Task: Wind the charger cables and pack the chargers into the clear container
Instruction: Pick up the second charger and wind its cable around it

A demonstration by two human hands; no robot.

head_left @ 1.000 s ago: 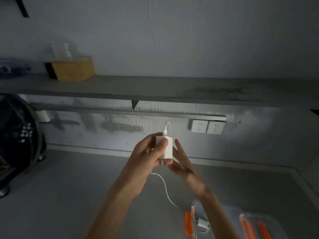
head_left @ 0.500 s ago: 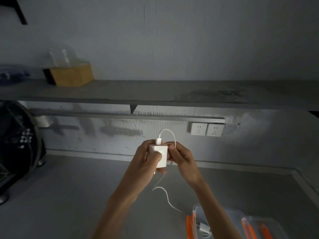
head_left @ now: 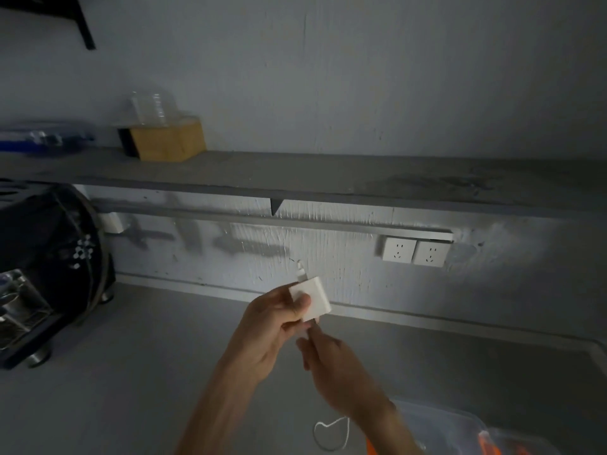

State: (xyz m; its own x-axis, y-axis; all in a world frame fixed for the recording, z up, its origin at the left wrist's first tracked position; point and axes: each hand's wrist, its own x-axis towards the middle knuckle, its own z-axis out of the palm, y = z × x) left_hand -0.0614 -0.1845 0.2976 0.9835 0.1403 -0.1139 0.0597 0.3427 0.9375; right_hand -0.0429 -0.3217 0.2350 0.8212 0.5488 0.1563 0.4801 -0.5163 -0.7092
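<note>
Left hand [head_left: 274, 323] grips the charger [head_left: 313, 297]; right hand [head_left: 333, 364] pinches its cable [head_left: 323, 423], whose loose tail could slip and unwind.

the charger [head_left: 313, 298] is smooth white plastic with a slight sheen, its cable [head_left: 314, 435] thin and white. the clear container [head_left: 440, 421] is glossy plastic. the tabletop [head_left: 147, 372] looks matt grey, the far wall [head_left: 328, 251] rough streaked plaster. the far-left box [head_left: 167, 144] looks wooden.

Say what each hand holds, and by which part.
Left hand grips the white charger by its near end, thumb on its face; right hand seems to pinch the cable below it.
</note>
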